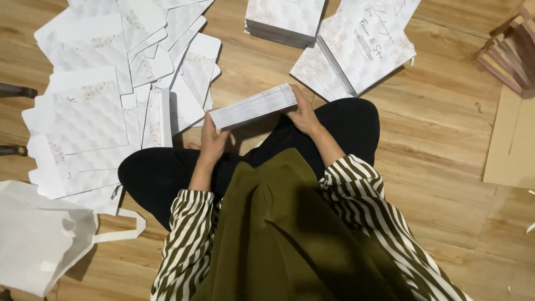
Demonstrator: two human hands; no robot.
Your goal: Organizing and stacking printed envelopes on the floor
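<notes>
1. Nearest the camera is the olive garment (278,234) over the lap of a person seated on the wooden floor (446,145), with striped sleeves (356,189) to either side of it.
2. Just beyond the lap, the stack of white cards (253,106) is held edge-up between both hands.
3. The stack's long axis runs from left hand to right hand, its right end tilted slightly farther from the lap.
4. The left hand (212,142) is closed on the stack's left end, fingers curled under it.
5. The right hand (304,114) is closed on the right end, fingers over the top edge.
6. Both hands sit equally close to the stack, one at each end.
7. Left of the stack lie scattered white envelopes (89,117); beyond it sit piles of printed cards (362,44).
</notes>
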